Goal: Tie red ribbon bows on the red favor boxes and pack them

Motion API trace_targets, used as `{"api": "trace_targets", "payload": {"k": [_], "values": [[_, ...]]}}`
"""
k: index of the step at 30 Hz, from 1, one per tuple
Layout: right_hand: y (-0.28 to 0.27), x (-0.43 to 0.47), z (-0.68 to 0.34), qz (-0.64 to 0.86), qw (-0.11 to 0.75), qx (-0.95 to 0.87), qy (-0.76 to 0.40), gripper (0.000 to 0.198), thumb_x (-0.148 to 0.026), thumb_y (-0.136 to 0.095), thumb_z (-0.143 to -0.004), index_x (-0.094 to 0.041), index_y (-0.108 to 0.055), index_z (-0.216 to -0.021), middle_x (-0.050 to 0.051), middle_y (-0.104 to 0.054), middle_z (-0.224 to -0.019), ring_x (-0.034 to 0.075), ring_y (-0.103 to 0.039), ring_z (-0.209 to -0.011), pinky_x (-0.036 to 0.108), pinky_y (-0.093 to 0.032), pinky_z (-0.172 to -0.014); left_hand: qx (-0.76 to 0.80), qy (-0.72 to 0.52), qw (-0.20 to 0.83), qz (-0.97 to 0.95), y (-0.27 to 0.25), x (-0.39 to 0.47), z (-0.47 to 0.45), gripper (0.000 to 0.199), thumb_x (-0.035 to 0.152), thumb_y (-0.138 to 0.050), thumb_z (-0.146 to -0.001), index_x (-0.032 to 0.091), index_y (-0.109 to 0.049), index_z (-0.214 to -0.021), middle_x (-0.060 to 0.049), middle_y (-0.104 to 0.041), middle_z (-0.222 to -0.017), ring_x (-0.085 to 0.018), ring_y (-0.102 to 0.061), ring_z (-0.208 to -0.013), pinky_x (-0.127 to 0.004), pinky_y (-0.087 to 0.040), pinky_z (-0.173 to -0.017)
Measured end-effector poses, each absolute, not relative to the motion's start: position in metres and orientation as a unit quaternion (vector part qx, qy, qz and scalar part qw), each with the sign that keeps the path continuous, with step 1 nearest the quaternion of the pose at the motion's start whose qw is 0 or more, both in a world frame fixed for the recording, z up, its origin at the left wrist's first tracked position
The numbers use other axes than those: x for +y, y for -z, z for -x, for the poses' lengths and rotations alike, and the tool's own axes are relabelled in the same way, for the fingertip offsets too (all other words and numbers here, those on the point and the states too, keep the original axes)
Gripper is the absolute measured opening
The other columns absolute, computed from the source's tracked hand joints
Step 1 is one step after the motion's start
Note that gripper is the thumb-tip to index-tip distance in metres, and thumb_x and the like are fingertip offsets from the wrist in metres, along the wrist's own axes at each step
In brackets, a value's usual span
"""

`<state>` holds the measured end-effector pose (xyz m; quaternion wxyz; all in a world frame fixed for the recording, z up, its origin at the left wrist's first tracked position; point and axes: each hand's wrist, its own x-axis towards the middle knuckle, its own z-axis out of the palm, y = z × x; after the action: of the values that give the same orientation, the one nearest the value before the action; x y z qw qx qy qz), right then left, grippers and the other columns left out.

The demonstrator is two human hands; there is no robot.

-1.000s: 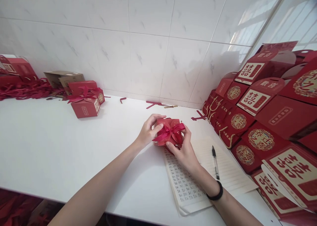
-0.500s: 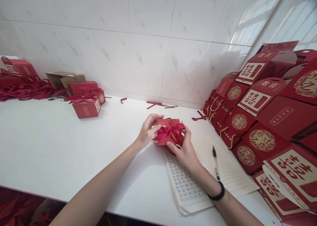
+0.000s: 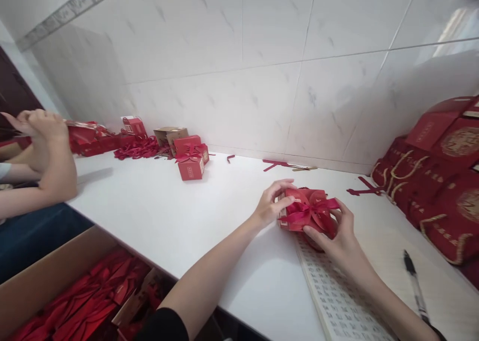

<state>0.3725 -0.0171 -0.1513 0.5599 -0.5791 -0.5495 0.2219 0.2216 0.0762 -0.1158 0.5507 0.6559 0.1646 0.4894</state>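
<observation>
A small red gift box (image 3: 310, 210) with a magenta ribbon bow on top sits between my two hands. My left hand (image 3: 275, 201) grips its left side, thumb on the top near the bow. On the right side my right hand (image 3: 339, 230) holds it, the thumb along the front edge and the fingers curled behind. Below the box lies an open notebook (image 3: 339, 293) with rows of writing, partly under my right wrist. A black pen (image 3: 414, 283) rests on its right page.
Red bags (image 3: 419, 196) and boxes stack at the right. Bowed boxes (image 3: 190, 164), loose ribbon (image 3: 138, 147) and a brown carton (image 3: 170, 134) stand along the wall. A co-worker's hands (image 3: 41, 124) are at far left. Below the table edge, a cardboard box (image 3: 41, 266) holds red boxes.
The view has swung left, bringing the co-worker's arms and the cardboard box into sight. Both my hands still hold the gift box in nearly the same grip.
</observation>
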Motion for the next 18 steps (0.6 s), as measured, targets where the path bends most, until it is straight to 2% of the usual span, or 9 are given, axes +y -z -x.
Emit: {"api": "trace_targets", "payload": {"k": [4, 8, 13, 18], "values": [[0.1447, -0.0187, -0.367, 0.568, 0.564, -0.556, -0.226, 0.091, -0.058, -0.067, -0.071, -0.025, -0.013, -0.136, 0.017, -0.032, -0.136, 0.03, -0.044, -0.12, 0.049, -0.041, -0.098, 0.158, -0.491, 0.55, -0.657, 0.1138, 0.0756, -0.2176, 0.026, 0.03, -0.063, -0.072, 0.02, -0.056, -0.095, -0.008, -0.045, -0.133, -0.023, -0.055, -0.104, -0.037, -0.042, -0.089], [0.142, -0.0187, -0.3637, 0.563, 0.566, -0.558, -0.228, 0.089, -0.056, -0.066, -0.072, -0.024, -0.012, -0.135, 0.017, -0.031, -0.137, 0.029, -0.043, -0.121, 0.05, -0.04, -0.1, 0.123, -0.509, 0.512, -0.68, 0.119, 0.0786, -0.2146, 0.022, 0.028, -0.063, -0.072, 0.02, -0.055, -0.091, -0.009, -0.04, -0.133, -0.027, -0.05, -0.116, -0.041, -0.039, -0.096], [0.1435, -0.0186, -0.3651, 0.558, 0.572, -0.557, -0.227, 0.089, -0.052, -0.068, -0.072, -0.025, -0.012, -0.135, 0.015, -0.031, -0.138, 0.028, -0.041, -0.123, 0.05, -0.041, -0.099, 0.12, -0.501, 0.468, -0.718, 0.1207, 0.0812, -0.2131, 0.004, 0.019, -0.058, -0.073, 0.017, -0.056, -0.075, -0.012, -0.047, -0.125, -0.029, -0.045, -0.122, -0.043, -0.037, -0.098], [0.142, -0.0195, -0.364, 0.542, 0.579, -0.555, -0.249, 0.087, -0.05, -0.069, -0.073, -0.026, -0.013, -0.135, 0.015, -0.027, -0.14, 0.027, -0.044, -0.12, 0.047, -0.045, -0.096, 0.15, -0.475, 0.481, -0.722, 0.1157, 0.0803, -0.2125, 0.01, 0.02, -0.057, -0.072, 0.016, -0.054, -0.063, -0.011, -0.054, -0.12, -0.028, -0.05, -0.113, -0.043, -0.034, -0.097]]}}
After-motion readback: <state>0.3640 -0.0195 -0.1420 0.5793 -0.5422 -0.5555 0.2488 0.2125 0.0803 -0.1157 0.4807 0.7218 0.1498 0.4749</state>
